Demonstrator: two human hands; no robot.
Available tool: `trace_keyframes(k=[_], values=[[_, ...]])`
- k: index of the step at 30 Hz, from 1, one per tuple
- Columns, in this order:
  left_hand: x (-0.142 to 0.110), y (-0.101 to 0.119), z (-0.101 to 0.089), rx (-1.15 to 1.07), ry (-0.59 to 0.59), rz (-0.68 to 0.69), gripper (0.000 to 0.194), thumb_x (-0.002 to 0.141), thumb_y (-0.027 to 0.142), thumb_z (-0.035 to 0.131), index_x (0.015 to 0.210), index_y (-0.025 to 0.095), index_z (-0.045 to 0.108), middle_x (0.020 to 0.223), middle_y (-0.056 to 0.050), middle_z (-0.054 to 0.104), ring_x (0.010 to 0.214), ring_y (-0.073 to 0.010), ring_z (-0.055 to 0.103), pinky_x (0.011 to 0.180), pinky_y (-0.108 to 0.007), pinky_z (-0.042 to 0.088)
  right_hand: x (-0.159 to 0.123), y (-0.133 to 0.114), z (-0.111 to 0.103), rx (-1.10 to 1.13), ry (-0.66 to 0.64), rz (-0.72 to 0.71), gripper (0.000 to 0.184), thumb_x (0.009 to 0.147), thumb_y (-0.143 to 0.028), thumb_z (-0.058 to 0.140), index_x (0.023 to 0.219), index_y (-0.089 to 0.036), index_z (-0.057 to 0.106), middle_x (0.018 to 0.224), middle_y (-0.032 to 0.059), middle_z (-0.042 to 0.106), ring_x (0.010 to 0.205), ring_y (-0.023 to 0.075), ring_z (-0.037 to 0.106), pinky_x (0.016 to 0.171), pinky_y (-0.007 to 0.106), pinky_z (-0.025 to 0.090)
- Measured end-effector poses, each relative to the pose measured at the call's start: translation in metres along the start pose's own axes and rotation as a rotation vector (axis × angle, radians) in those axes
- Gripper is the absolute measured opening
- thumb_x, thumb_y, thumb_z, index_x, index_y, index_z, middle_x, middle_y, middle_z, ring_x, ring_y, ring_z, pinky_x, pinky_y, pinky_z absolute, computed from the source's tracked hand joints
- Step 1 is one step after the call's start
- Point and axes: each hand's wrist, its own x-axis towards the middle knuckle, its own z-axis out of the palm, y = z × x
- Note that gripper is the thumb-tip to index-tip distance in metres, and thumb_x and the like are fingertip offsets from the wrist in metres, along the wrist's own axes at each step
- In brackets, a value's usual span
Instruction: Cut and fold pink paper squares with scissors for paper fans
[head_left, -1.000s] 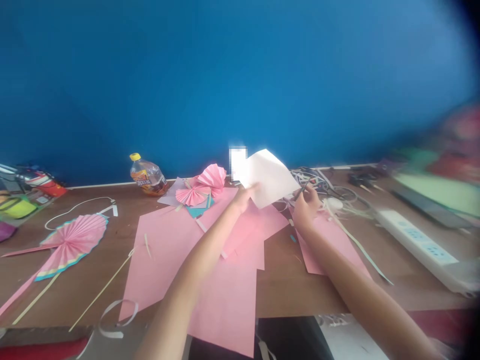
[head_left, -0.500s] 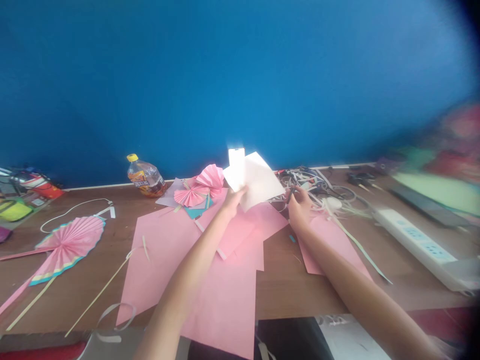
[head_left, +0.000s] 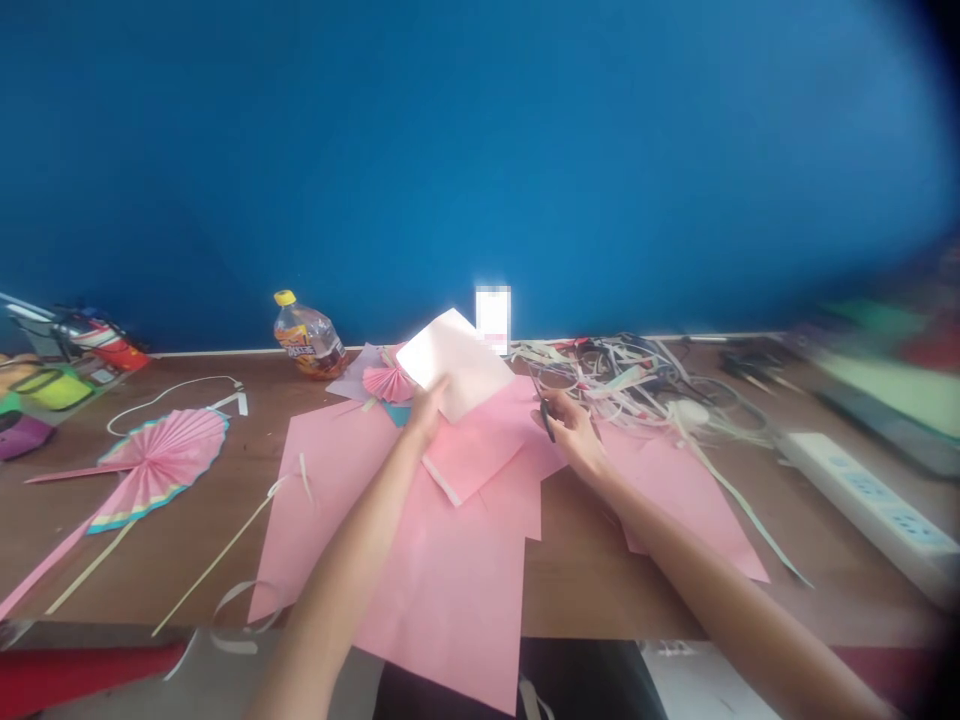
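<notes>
My left hand (head_left: 429,408) is closed on the lower left edge of a pale, squarish sheet of paper (head_left: 459,362), held tilted above the pink sheets. In my right hand (head_left: 571,428) is a pair of scissors (head_left: 547,416) with dark handles, pointing up and away from me; the blades are hard to make out. A gap separates the scissors from the pale paper. Large pink sheets (head_left: 465,580) lie overlapping below both hands, one reaching over the front edge of the table. Behind the pale paper, a pleated pink rosette (head_left: 387,382) is partly covered.
A pink pleated fan (head_left: 154,460) lies at left. A bottle (head_left: 307,340) with a yellow cap stands near the wall, beside a bright screen (head_left: 493,318) further right. Tangled paper strips (head_left: 622,375) and a white power strip (head_left: 870,500) occupy the right side.
My left hand has carried the pale paper left and slightly down in view. My right hand with the scissors has also shifted left. The view itself has turned a little.
</notes>
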Motion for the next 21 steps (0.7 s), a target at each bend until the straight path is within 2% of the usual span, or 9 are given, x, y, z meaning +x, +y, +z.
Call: trace_keyframes(k=[5, 10, 21], values=[[0.001, 0.002, -0.003, -0.038, -0.023, 0.001, 0.051, 0.069, 0.028, 0.077, 0.116, 0.021, 0.062, 0.121, -0.007, 0.066, 0.116, -0.0232, 0.059, 0.102, -0.037, 0.046, 0.003, 0.008, -0.002, -0.041, -0.035, 0.043, 0.027, 0.077, -0.035, 0.061, 0.099, -0.018, 0.059, 0.071, -0.0023, 0.05, 0.066, 0.0129, 0.044, 0.059, 0.026, 0.033], [0.0, 0.0, -0.003, 0.009, -0.034, -0.001, 0.05, 0.068, 0.03, 0.078, 0.114, 0.02, 0.063, 0.121, -0.008, 0.066, 0.114, -0.0237, 0.06, 0.101, -0.038, 0.047, 0.005, 0.019, 0.0, -0.031, -0.087, 0.031, 0.024, 0.079, -0.034, 0.059, 0.097, -0.018, 0.061, 0.078, 0.0002, 0.058, 0.069, 0.0144, 0.05, 0.062, 0.026, 0.036], [-0.002, -0.001, -0.003, 0.096, -0.081, 0.0, 0.056, 0.065, 0.035, 0.08, 0.116, 0.019, 0.063, 0.121, -0.01, 0.066, 0.112, -0.0239, 0.062, 0.1, -0.038, 0.046, 0.007, 0.023, 0.0, 0.001, -0.082, 0.043, 0.029, 0.076, -0.036, 0.061, 0.097, -0.017, 0.065, 0.074, 0.0015, 0.061, 0.067, 0.0158, 0.053, 0.058, 0.026, 0.037]])
